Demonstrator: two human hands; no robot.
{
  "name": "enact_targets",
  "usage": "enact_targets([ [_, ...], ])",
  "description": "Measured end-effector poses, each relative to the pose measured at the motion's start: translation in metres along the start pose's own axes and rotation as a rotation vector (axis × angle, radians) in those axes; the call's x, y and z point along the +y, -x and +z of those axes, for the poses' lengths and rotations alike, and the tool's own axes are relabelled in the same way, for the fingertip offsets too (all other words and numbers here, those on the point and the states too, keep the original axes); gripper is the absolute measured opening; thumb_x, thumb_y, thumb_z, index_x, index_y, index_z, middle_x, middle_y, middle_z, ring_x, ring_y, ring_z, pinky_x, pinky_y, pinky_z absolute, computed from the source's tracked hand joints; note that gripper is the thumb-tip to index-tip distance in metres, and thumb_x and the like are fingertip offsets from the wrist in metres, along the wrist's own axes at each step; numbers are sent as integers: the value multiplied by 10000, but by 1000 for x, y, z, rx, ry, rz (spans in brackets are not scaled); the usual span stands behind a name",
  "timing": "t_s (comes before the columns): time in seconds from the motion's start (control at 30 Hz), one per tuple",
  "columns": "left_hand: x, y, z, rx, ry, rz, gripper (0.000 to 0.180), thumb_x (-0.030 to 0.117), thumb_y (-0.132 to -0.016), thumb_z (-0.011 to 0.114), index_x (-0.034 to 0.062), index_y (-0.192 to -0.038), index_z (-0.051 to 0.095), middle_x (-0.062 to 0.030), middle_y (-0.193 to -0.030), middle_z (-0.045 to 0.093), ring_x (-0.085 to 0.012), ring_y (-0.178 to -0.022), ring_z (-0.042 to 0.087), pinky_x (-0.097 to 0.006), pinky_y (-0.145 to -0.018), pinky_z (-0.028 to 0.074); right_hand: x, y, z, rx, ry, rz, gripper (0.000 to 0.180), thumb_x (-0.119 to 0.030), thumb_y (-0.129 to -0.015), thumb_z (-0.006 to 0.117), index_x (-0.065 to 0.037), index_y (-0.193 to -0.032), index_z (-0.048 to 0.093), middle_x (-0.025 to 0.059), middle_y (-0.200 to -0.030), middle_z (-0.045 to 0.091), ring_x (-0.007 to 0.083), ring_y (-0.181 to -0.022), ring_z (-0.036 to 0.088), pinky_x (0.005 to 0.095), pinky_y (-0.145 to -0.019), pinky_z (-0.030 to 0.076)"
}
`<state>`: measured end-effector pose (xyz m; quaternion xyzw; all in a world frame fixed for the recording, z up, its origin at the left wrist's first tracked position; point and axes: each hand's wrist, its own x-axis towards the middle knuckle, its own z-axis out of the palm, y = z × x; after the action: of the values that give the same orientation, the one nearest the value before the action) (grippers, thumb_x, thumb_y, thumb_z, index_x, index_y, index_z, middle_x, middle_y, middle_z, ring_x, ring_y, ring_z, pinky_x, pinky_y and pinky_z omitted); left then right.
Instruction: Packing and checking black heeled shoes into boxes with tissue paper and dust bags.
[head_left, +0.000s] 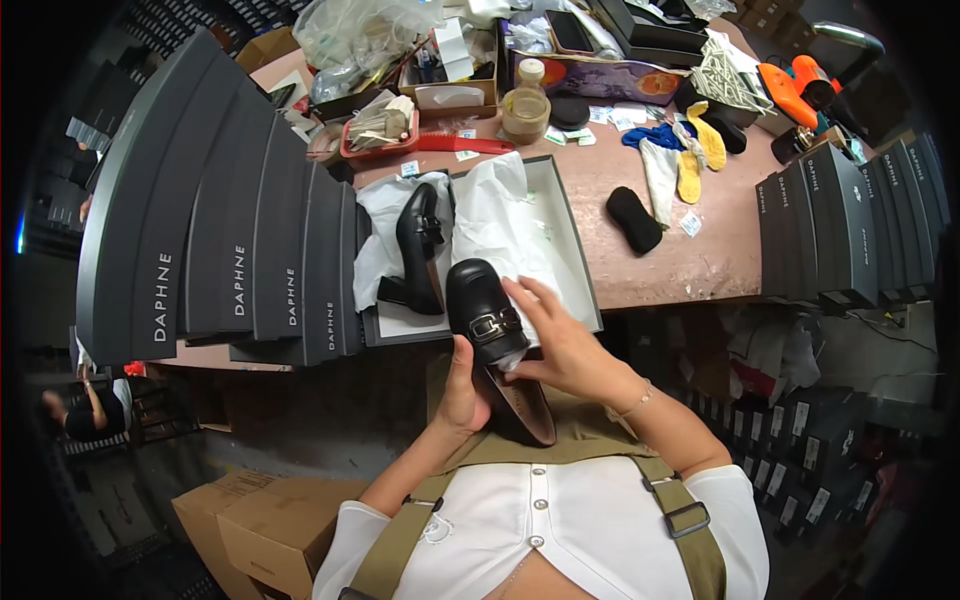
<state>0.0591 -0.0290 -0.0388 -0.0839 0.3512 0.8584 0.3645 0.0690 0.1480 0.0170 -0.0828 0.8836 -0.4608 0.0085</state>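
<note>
The glossy black leather loafer with the gold metal buckle (492, 335) is up off the desk, held over the person's lap just in front of the open grey shoe box (570, 215). The left hand (462, 385) cups the shoe from beneath at the heel end, fingers wrapped closed around it. The right hand (565, 345) lies over the vamp with fingers spread flat, and a wad of white tissue paper (505, 225) shows under them at the shoe's mouth (pushed in or merely pressed against it, I cannot tell).

Risks from here. The grip looks light on a slick upper, with no desk below, so a slip would likely send the loafer down to the floor and scuff the toe. Fingertips resting right beside the buckle could smear or scratch its shine. In the box, the matching black block-heeled shoe (418, 250) stands upright on crumpled tissue, just beside the raised one; a careless swing could knock it over. To the left, the leaning row of dark grey shoe boxes (240, 220) sits close enough that an elbow nudge might tip it.
</note>
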Motion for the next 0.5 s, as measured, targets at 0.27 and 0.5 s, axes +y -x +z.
enact_targets([
  [0.27,-13,2,6,11,-18,143,700,479,-908,599,99,-1412,297,-96,-1343,447,-228,-1223,476,-394,-1025,413,10,-27,23,81,-113,0,682,2,-735,668,-142,-1373,478,172,-1240,574,387,-1076,584,398,-876,504],
  [0.5,53,-34,24,-337,202,281,968,780,-822,420,15,-1408,328,-161,-1291,505,-312,-1144,542,-442,-893,521,4,-32,-18,-14,-655,-30,819,-190,-843,712,-62,-1499,239,146,-1500,328,255,-1339,393,377,-1077,345],
])
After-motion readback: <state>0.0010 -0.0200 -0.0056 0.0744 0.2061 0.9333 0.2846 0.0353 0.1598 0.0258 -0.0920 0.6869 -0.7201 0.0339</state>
